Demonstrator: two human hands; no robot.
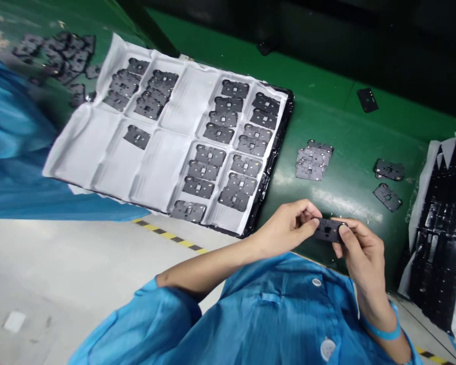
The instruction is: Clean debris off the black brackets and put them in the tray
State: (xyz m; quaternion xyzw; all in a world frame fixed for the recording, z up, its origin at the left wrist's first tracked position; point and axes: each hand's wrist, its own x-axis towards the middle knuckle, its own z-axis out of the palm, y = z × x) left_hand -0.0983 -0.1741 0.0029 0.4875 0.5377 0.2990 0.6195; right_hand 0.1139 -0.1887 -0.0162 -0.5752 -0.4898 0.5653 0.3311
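Between my two hands, close to my body, is a black rectangular plastic plate point(329, 230) with a small square hole in its middle. My left hand point(294, 223) pinches its left end between thumb and fingers. At the other end, my right hand point(359, 246) grips it with the thumb on top; a blue band circles that wrist. Just beyond my hands, a small overlapping stack of similar plates point(313, 159) lies on the green table point(345, 137). To the left, a white-lined compartment tray point(178, 142) holds rows of the same plates.
More plates point(388, 170) lie at the right, and another single plate point(367, 100) is farther back. A black tray point(439, 238) with white lining stands at the right edge. At the far left are a person's blue sleeve point(11, 111) and a heap of plates point(66, 53).
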